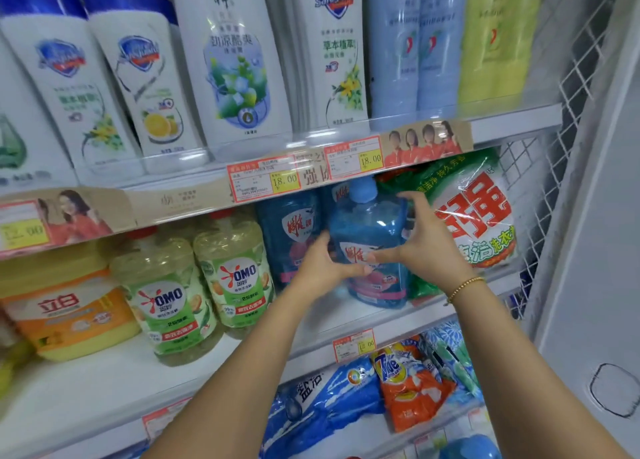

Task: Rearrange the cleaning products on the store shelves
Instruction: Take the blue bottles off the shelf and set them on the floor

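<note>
Blue detergent pouch [370,244] stands on the shelf [104,372], held by left hand [322,266] and right hand [424,242].

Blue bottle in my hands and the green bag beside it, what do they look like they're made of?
The blue bottle looks like translucent, glossy plastic: light shows through its tinted body and a bright highlight sits near the shoulder. The green bag appears to be thin, shiny plastic film, since its surface is wrinkled and catches glare.

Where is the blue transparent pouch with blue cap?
Head view, right of centre: the pouch is on the middle shelf between left hand and right hand, beside a green detergent bag.
</note>
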Action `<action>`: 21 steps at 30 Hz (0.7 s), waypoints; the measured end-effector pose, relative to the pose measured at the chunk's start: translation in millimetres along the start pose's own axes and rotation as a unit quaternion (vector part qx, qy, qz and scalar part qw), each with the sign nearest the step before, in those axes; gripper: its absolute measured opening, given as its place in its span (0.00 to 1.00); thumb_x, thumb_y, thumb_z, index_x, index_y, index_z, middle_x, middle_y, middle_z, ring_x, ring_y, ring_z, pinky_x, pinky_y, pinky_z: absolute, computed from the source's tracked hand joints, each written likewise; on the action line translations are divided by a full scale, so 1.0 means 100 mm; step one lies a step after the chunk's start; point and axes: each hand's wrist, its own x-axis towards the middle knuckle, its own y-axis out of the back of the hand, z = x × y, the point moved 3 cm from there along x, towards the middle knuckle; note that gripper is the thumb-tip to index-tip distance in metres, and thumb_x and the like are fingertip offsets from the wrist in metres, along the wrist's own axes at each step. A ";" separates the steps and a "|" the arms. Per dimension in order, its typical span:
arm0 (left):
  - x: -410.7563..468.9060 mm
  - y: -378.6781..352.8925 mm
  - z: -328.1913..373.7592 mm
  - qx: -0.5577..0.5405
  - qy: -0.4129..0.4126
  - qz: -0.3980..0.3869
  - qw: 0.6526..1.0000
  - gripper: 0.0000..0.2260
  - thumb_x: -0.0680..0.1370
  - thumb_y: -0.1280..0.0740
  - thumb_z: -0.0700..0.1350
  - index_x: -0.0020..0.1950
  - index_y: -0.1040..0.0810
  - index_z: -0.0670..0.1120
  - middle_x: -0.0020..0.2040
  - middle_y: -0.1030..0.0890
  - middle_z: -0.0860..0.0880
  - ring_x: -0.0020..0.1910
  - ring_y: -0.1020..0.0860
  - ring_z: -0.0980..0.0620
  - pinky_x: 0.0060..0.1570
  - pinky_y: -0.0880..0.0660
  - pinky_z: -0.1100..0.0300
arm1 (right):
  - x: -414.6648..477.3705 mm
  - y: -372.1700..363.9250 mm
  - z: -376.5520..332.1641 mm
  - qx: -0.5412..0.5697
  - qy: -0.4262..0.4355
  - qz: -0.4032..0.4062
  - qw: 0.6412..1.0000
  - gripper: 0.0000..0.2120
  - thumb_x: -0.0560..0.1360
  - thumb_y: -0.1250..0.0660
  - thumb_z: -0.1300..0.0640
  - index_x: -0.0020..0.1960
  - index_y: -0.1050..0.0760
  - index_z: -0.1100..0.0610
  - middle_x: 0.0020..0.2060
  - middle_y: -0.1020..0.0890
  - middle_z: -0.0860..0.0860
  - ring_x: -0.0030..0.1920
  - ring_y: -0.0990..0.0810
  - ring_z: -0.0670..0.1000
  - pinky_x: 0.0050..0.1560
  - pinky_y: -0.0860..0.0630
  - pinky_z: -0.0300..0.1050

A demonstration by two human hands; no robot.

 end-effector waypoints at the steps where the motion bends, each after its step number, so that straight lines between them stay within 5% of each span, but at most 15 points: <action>1: 0.02 0.05 0.03 0.003 -0.006 -0.008 1.000 0.34 0.61 0.19 0.40 0.63 0.29 0.48 0.57 0.20 0.53 0.59 0.22 0.53 0.57 0.23 0.59 | -0.01 -0.03 -0.03 0.008 0.003 -0.013 1.000 0.45 0.56 0.18 0.63 0.67 0.38 0.52 0.55 0.26 0.45 0.54 0.25 0.45 0.43 0.24 0.28; 4: -0.01 0.13 0.10 0.025 -0.028 -0.050 0.998 0.39 0.58 0.17 0.44 0.66 0.29 0.51 0.60 0.20 0.53 0.60 0.22 0.55 0.63 0.26 0.50 | -0.11 -0.06 -0.04 0.046 0.013 -0.036 0.998 0.44 0.57 0.19 0.66 0.66 0.37 0.50 0.55 0.26 0.39 0.54 0.24 0.39 0.47 0.23 0.30; 7: -0.14 0.15 0.06 0.001 -0.040 -0.049 0.998 0.40 0.59 0.18 0.39 0.67 0.30 0.51 0.61 0.20 0.52 0.61 0.22 0.54 0.62 0.25 0.52 | -0.24 -0.04 -0.01 0.058 0.025 -0.052 0.997 0.43 0.58 0.20 0.69 0.65 0.36 0.48 0.55 0.27 0.35 0.55 0.26 0.33 0.47 0.25 0.28; 12: -0.46 0.10 0.08 -0.032 -0.045 0.021 0.998 0.42 0.59 0.18 0.37 0.69 0.32 0.52 0.61 0.21 0.55 0.59 0.23 0.59 0.60 0.24 0.59 | -0.30 0.02 -0.08 0.034 0.040 -0.086 0.995 0.44 0.56 0.19 0.68 0.66 0.34 0.48 0.55 0.25 0.32 0.59 0.26 0.37 0.56 0.24 0.35; 16: -0.75 0.09 0.13 -0.046 -0.060 0.071 0.995 0.46 0.58 0.17 0.44 0.72 0.34 0.55 0.64 0.23 0.56 0.64 0.25 0.56 0.65 0.27 0.50 | -0.37 0.09 -0.25 0.055 0.061 -0.129 0.988 0.44 0.56 0.20 0.72 0.64 0.33 0.47 0.54 0.24 0.35 0.58 0.24 0.37 0.54 0.25 0.32; 21: -1.18 0.25 0.47 -0.036 -0.117 0.094 0.988 0.48 0.58 0.17 0.48 0.73 0.36 0.60 0.66 0.25 0.58 0.65 0.26 0.57 0.64 0.27 0.52 | -0.52 0.17 -0.64 0.116 0.100 -0.166 0.974 0.44 0.56 0.21 0.74 0.67 0.34 0.55 0.59 0.23 0.44 0.60 0.24 0.41 0.55 0.26 0.34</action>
